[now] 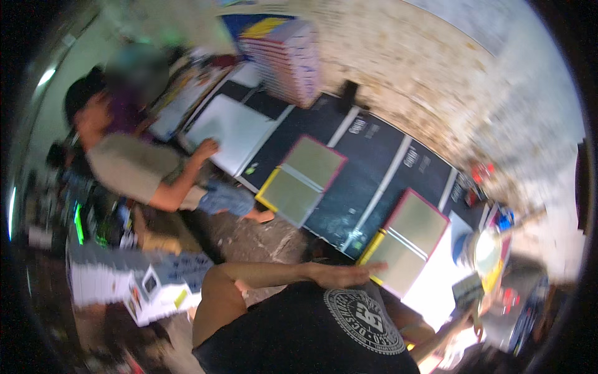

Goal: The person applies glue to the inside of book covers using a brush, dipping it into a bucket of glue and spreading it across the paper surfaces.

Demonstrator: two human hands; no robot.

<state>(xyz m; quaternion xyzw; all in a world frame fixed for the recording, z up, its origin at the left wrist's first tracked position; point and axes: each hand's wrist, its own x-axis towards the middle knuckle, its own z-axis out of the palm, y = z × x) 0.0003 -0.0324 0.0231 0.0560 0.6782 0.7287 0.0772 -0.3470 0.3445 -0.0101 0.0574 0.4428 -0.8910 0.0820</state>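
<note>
My left hand [349,275] reaches across my front with its fingers stretched out and nothing in it. Its fingertips are over the yellow edge of a grey board panel [415,227], which has a pink border and a pale strip across it. At lower right, my right hand [468,325] is closed round the handle of a wide, flat brush-like tool [467,290] with a greenish-grey rectangular head; blur hides its detail. Just beyond that tool stands an open tub [484,251] with pale contents. A second grey panel [305,174] with pink and yellow edges lies farther left.
The panels lie on a dark table [349,199] with pale stripes. At its far side stands a tall stack [283,62] of books or boxes. A person [137,162] at the left has a hand on a white sheet [233,132]. Papers and a carton [149,287] are at lower left.
</note>
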